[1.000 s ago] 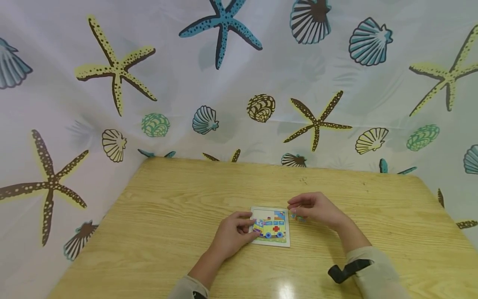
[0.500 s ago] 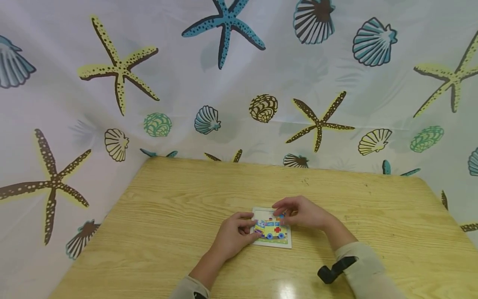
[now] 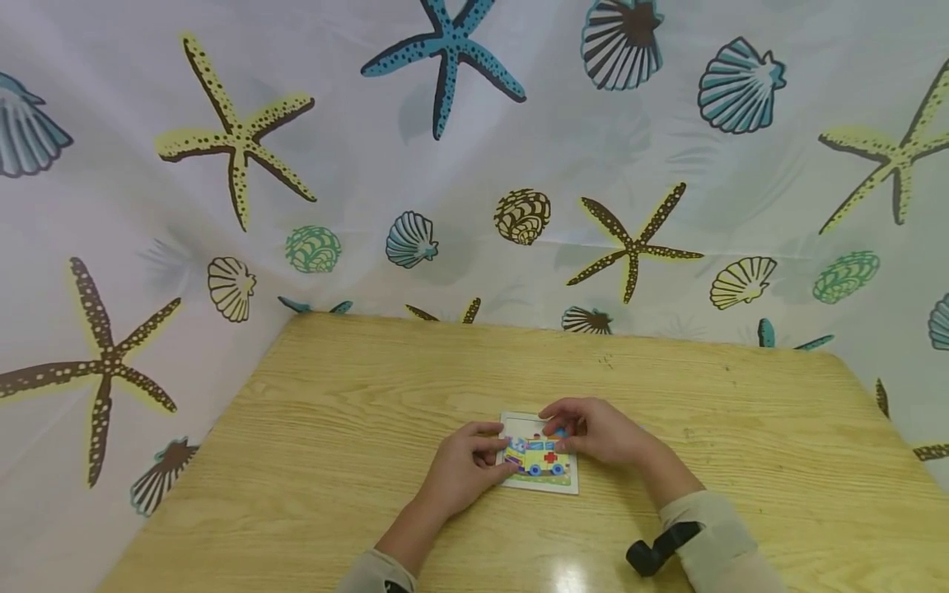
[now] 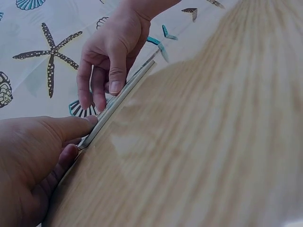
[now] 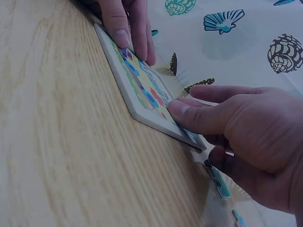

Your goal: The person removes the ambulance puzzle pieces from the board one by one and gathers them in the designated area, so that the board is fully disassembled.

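A small white-framed jigsaw puzzle (image 3: pixel 539 487) with a yellow ambulance picture lies flat on the table. Its upper left shows bare white backing in the head view. My left hand (image 3: pixel 460 465) grips the left edge, with the thumb and fingertips at the frame. Over the upper right part is my right hand (image 3: pixel 600 432); its thumb (image 5: pixel 184 111) touches the picture and the fingers reach above it. No piece is plainly visible between those fingertips, and the hand hides that corner in the head view. A loose puzzle piece (image 5: pixel 218 182) lies beside the frame, below the right hand.
Another loose piece (image 5: pixel 238 218) shows at the bottom of the right wrist view. The wood-grain table (image 3: pixel 356 395) extends around the puzzle. Behind it hangs a white cloth (image 3: pixel 460 181) printed with starfish and shells. A black strap (image 3: pixel 663 548) is on the right sleeve.
My right hand has moved left, from beside the puzzle to over its upper right part, then lowered slightly. My left hand has stayed at the left edge.
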The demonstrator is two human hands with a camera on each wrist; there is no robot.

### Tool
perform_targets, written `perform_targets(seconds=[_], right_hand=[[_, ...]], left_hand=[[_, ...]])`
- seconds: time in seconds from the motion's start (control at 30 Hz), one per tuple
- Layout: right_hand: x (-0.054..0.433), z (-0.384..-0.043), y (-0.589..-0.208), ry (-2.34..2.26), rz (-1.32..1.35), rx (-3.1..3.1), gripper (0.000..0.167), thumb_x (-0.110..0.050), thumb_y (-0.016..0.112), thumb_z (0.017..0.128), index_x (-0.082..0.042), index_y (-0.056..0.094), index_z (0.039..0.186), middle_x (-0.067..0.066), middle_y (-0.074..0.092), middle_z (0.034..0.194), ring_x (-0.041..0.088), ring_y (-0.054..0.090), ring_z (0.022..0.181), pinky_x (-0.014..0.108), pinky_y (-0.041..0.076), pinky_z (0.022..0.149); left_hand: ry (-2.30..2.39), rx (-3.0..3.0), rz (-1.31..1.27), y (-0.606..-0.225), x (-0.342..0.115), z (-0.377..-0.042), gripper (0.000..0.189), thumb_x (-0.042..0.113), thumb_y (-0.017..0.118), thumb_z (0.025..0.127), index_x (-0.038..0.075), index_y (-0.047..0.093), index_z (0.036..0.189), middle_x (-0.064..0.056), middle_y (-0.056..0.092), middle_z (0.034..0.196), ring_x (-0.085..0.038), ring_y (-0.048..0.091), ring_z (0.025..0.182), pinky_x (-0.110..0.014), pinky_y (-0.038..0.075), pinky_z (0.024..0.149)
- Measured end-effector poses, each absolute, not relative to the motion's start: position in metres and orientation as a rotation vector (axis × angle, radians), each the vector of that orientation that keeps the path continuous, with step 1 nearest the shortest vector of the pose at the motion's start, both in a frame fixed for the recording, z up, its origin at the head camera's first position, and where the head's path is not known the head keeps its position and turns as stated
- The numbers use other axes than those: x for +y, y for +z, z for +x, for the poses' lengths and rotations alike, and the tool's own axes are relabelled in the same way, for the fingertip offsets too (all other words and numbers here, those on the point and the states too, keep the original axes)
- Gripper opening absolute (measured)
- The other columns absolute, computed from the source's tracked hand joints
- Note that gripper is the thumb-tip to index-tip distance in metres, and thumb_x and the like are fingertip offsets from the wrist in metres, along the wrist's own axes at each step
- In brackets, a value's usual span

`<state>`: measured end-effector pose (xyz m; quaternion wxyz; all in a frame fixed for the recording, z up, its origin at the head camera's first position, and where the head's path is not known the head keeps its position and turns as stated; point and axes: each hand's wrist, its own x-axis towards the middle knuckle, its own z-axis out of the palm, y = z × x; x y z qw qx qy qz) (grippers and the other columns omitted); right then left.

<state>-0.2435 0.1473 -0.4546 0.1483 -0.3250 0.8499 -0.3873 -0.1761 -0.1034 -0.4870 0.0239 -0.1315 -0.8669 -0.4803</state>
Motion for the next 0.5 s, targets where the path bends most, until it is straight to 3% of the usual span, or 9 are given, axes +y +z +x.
perform_targets(seconds=[0.1, 0.33, 0.5], right_hand=[[0.1455, -0.2418, -0.4537, -1.085, -0.961, 2.494, 0.040, -0.009, 0.074, 0.090, -0.009, 0.063, 0.129, 0.000, 0.072, 0.108, 0.017, 0.061, 0.096, 0.028, 0.049, 0.081], [0.1427, -0.2377, -0.4527, -1.077, -0.960, 2.583, 0.038, -0.007, 0.074, 0.089, -0.009, 0.066, 0.126, -0.001, 0.071, 0.104, 0.015, 0.062, 0.091, 0.026, 0.051, 0.077], [0.1408, -0.2360, -0.4507, -1.109, -0.929, 2.633, 0.034, -0.009, 0.073, 0.091, -0.010, 0.068, 0.124, 0.000, 0.073, 0.107, 0.018, 0.066, 0.099, 0.030, 0.055, 0.083]], left_hand=[[-1.477, -2.694, -0.401, -0.4865, -0.1036, -0.1756, 0.037, 0.022, 0.083, 0.083, 0.004, 0.076, 0.113, -0.010, 0.064, 0.131, -0.009, 0.058, 0.080, -0.017, 0.050, 0.068], [-1.462, -2.706, -0.410, -0.4854, -0.1038, -0.1759, 0.038, 0.023, 0.083, 0.083, 0.003, 0.075, 0.114, -0.011, 0.063, 0.131, -0.010, 0.058, 0.080, -0.017, 0.049, 0.067], [-1.474, -2.707, -0.401, -0.4866, -0.1040, -0.1765, 0.038, 0.023, 0.083, 0.083, 0.003, 0.075, 0.115, -0.010, 0.063, 0.132, -0.010, 0.058, 0.080, -0.017, 0.050, 0.067]])
